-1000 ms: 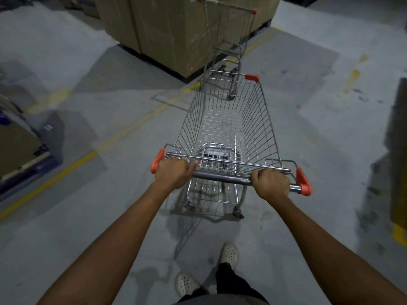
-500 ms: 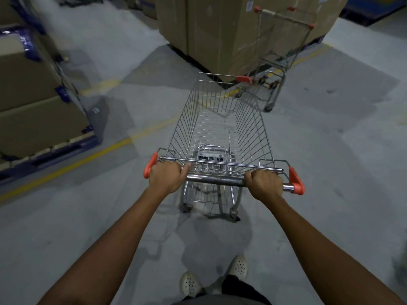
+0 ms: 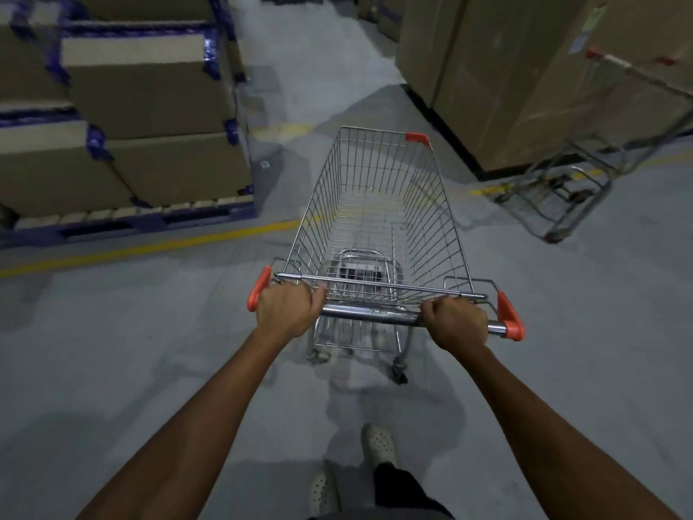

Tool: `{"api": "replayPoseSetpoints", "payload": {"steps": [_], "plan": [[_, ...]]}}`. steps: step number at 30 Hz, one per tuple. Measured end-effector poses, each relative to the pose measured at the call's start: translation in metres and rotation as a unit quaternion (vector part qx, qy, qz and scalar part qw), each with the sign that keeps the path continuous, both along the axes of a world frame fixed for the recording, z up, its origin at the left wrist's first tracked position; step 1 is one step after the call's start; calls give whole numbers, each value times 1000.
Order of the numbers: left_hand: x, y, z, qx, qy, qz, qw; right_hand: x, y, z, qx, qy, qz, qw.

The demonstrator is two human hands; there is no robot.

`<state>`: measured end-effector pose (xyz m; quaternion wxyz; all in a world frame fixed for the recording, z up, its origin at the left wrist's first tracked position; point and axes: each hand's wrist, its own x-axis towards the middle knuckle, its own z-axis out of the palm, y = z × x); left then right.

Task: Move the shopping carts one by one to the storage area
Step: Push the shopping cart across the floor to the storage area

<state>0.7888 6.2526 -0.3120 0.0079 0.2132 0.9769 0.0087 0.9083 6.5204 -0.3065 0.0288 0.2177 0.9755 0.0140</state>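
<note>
Head view had me looking down over an empty wire shopping cart (image 3: 431,227) on the grey floor (image 3: 112,350). It sat near centre, its nose aimed far up the aisle between a pallet of taped boxes (image 3: 150,106) on the left and tall cartons (image 3: 506,69) on the right. My left hand (image 3: 287,309) was wrapped round the handle bar (image 3: 369,315) at its left end, just beside the orange end cap (image 3: 258,294). My right hand (image 3: 455,324) was curled round the same bar near its right end. Both hands gripped it knuckles up. A second cart (image 3: 585,174), blurred, stood at the far right close by the tall cartons, well apart from mine.

I judged this to be the middle of a run: one cart in hand and not yet parked. Where the storage area lay I could not tell from this view. The next move, as I read it, called for an even push from both hands to take the cart across the yellow line (image 3: 150,249) and straight through the gap. If the nose drifted towards the cartons on the right, it would need a little more pressure on the right side. The basket's far right corner looked the likeliest part to clip.
</note>
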Motion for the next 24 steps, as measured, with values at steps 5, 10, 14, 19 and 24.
{"api": "replayPoseSetpoints", "payload": {"steps": [5, 10, 14, 19, 24], "plan": [[-9, -14, -2, 0, -2, 77, 997, -42, -2, 3, 25, 1, 75, 997], [-16, -25, -2, 5, -19, 143, 989, -86, -2, -1, -5, 9, 145, 989], [-16, -31, 4, -2, -19, 193, 981, -122, -5, -2, -27, -5, 179, 983], [-13, -41, 8, 1, -26, 249, 968, -157, -18, 0, -30, 4, 248, 968], [-10, -65, 7, -8, -22, 300, 954, -188, -51, 0, -24, -12, 292, 956]]}}
